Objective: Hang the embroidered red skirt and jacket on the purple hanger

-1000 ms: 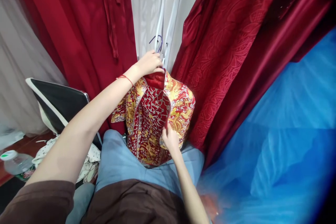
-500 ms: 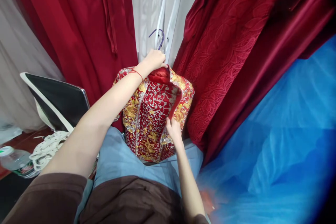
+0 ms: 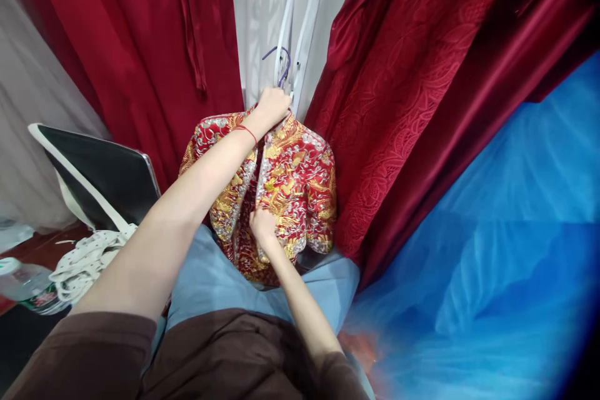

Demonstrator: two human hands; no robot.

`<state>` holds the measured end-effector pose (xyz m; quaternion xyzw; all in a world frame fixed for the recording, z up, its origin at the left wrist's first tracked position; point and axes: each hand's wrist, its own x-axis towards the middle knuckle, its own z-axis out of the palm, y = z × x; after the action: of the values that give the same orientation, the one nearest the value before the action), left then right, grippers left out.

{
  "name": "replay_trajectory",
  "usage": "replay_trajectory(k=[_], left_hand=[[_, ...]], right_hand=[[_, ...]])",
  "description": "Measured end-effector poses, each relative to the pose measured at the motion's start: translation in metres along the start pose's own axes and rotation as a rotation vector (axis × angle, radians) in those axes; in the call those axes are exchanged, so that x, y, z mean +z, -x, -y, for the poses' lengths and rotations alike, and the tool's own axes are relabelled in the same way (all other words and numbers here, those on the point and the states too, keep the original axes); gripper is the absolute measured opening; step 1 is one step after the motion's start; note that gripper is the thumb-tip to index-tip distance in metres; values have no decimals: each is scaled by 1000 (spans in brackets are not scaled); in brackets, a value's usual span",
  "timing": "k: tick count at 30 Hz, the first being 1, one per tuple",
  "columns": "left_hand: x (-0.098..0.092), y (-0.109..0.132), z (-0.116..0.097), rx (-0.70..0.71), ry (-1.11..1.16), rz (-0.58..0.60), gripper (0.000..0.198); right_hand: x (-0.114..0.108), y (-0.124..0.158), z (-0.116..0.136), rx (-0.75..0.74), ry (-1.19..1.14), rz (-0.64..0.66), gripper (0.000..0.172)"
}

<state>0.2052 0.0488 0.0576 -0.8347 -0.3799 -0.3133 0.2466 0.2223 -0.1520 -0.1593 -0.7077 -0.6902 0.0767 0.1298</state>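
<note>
A red jacket (image 3: 285, 181) with dense gold and silver embroidery hangs in front of my lap, its two front panels close together over a narrow gap. The purple hook of a hanger (image 3: 283, 62) stands up above its collar. At the neck, my left hand (image 3: 274, 104) is closed around the base of the hanger, with a thin red cord on the wrist. Lower down, my right hand (image 3: 263, 225) pinches the front edge of the jacket's right-hand panel. The fingertips of both hands are partly hidden.
Dark red garments (image 3: 140, 44) hang at left, with patterned red cloth (image 3: 403, 87) at right. Blue gauzy fabric (image 3: 506, 250) fills the lower right. Left of my legs are a black, white-edged panel (image 3: 98, 175), a dotted white cloth (image 3: 82, 265) and a clear bottle (image 3: 28, 284).
My right hand has moved left, drawing the right-hand panel across the lining, so the jacket front is nearly closed. My left hand stays at the collar, shifted slightly left.
</note>
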Motion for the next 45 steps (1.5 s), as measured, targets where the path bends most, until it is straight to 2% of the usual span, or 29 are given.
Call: replay_trajectory(k=[2,4,6,8,11,13,16,18,21,24,27,29,31,34,36,40,43,45], left_hand=[[7,-2,-1,14,15,-50,29],[11,-2,-5,-31,21,-38,26],[9,2,-9,-83,44,-10,25],[3,15,-12,-80,93,-19,31],[-13,47,-7,31,169,-97,48],[-23,69,3,126,183,-125,51],[-32,94,26,248,152,-46,43],[-35,100,40,301,141,31,33],[-41,97,49,345,67,125,21],[-53,88,45,351,-99,251,15],[-70,82,36,288,-159,321,19],[-84,80,30,220,-124,293,19],[-93,77,24,133,-48,218,19],[-90,70,16,5,79,91,22],[-76,64,14,-25,135,18,21],[-37,67,10,-45,199,-76,21],[-18,90,-1,-116,250,-130,29],[-5,123,-15,-162,330,-209,34]], right_hand=[[-1,-11,-5,27,0,3,34],[-7,-13,-3,-31,-22,-72,37],[-8,-12,3,-99,-54,-162,41],[0,-14,4,-103,-57,-162,42],[22,-23,-12,23,-8,-46,37],[31,-32,-30,93,2,-44,38],[29,-45,-46,128,-1,-94,37],[14,-52,-45,120,4,-145,37],[-23,-60,-29,74,42,-254,37],[-64,-70,-12,22,80,-370,40],[-99,-79,-5,21,41,-419,40],[-117,-82,-5,-1,-57,-442,40],[-130,-83,-7,-61,-189,-521,43],[-138,-87,-13,-151,-355,-689,50],[-134,-94,-20,-192,-401,-704,49],[-100,-106,-38,-202,-363,-503,35],[-65,-106,-51,-248,-506,-400,26],[-39,-99,-60,-309,-712,-407,26]])
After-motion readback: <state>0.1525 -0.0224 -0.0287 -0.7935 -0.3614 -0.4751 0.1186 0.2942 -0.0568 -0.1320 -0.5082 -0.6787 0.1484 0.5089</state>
